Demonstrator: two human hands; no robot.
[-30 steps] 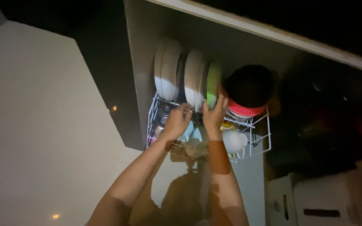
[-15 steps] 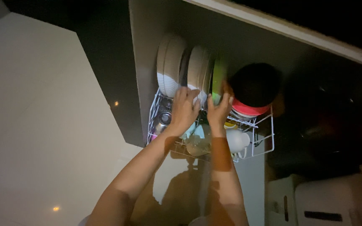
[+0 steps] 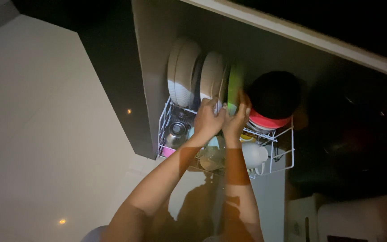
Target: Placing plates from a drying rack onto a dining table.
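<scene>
White wire is forming the dish rack (image 3: 272, 163) inside the overhead cabinet (image 3: 151, 67), and both hands are working at its upper tier. The left hand (image 3: 208, 120) is curling its fingers around the lower edge of a white plate (image 3: 211, 80) standing on edge, and the right hand (image 3: 236, 118) is closing on the bottom of the green plate (image 3: 234, 85) just beside it, at three o'clock from the white one. Both plates are standing upright in the rack's slots, between a pair of pale plates (image 3: 182, 71) at nine o'clock and a dark bowl (image 3: 274, 94) stacked over a red bowl (image 3: 268, 121) at three o'clock.

To handle these well, it seems wise to be keeping each plate vertical in its slot, gripping by the rim with thumb in front and fingertips behind, and to be moving one plate at a time, since the neighbours are sitting close and could be knocked. The stacked bowls at three o'clock are looking tilted, so the right wrist should be staying clear of them.

Much is hard to read. Light is falling only on the rack; the cabinet's right half is nearly black. Whether the fingers are truly clamping the plates or only resting on them cannot be told. The lower tier is holding a white cup (image 3: 252, 153), a steel vessel (image 3: 175, 132) and glassy shapes that are too dim to name.
</scene>
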